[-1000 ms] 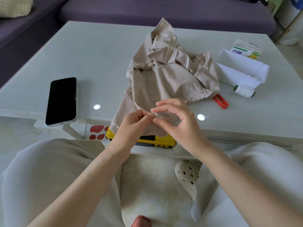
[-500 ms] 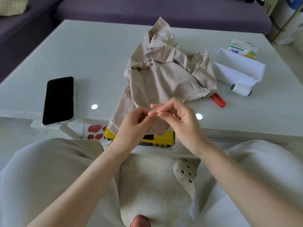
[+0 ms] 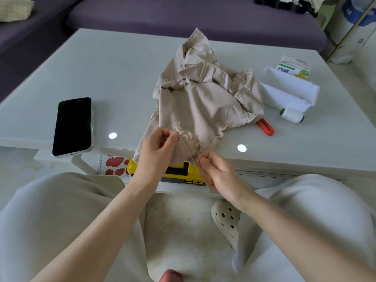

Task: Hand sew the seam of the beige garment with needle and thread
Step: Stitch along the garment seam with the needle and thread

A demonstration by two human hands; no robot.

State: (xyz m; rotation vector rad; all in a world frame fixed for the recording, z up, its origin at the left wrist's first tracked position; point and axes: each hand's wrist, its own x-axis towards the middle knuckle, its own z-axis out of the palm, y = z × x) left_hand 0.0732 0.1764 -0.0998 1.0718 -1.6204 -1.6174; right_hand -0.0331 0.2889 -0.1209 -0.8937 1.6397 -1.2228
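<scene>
A white table (image 3: 101, 78) stood before a purple sofa (image 3: 183, 15), with a phone (image 3: 73, 126) at its left. The left hand (image 3: 157, 147) pinched the puckered seam (image 3: 180, 132) of the garment (image 3: 203, 102). The thread (image 3: 187, 148) ran taut to the right hand (image 3: 217, 174), whose curled fingers pinched it; the needle was too small to see. The pull should be steady, in line with the seam, stopping before it gathered further. The beige garment lay crumpled and frayed mid-table, its near edge overhanging. A spool (image 3: 292, 115) sat to the right.

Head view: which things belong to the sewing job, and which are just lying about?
In the job: beige garment; thread; left hand pinching the seam; right hand pinching the thread; thread spool; probably the orange tool.

Lying about: phone; pineapple packet; folded white cloth; apple notebook; yellow box.
</scene>
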